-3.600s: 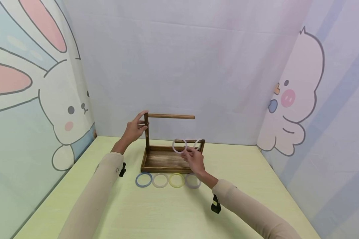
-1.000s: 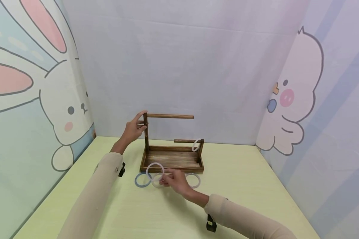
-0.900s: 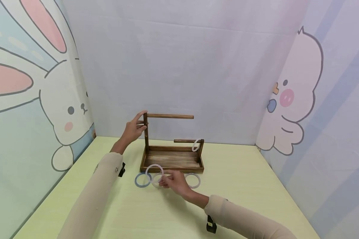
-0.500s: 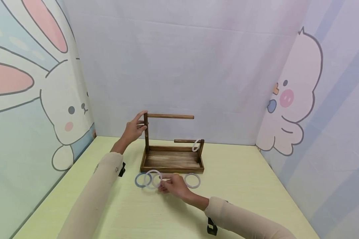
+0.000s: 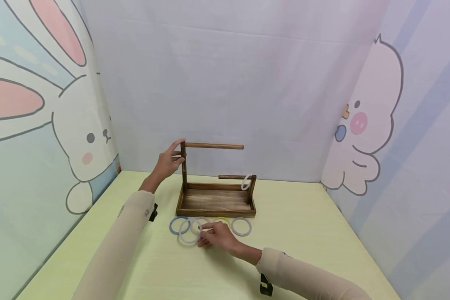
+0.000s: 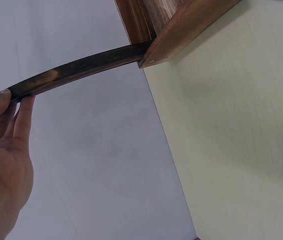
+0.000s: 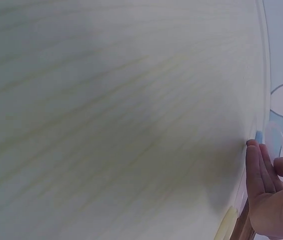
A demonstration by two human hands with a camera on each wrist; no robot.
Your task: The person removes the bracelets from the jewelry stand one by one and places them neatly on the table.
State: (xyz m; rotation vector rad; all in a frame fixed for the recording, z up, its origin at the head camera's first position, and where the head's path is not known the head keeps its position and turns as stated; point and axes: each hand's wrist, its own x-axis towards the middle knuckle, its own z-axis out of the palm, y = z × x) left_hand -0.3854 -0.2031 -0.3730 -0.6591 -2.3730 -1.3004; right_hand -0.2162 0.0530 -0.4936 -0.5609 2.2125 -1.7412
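My left hand (image 5: 166,164) holds the top of the tall post of a brown wooden bangle stand (image 5: 215,213); in the left wrist view, thumb and fingers pinch that post (image 6: 81,69). My right hand (image 5: 220,236) pinches the right side of a pale translucent bangle (image 5: 189,243) low over the table, overlapping two others in view. Whether it touches them I cannot tell. Along the stand's front lie a blue bangle (image 5: 170,226), a pinkish clear one (image 5: 201,218), a yellow one (image 5: 222,218) partly behind my right hand, and a pale lilac one (image 5: 241,235).
A white bangle (image 5: 243,186) hangs on the stand's short lower bar (image 5: 230,177), near its post. The long upper bar (image 5: 214,146) has a free end pointing right. Cartoon-printed curtains (image 5: 240,91) enclose the pale yellow table (image 5: 303,233).
My right hand has carried the pale bangle from beside the short bar down and left to the front row, then lowered it nearer me. My left hand stays on the post.
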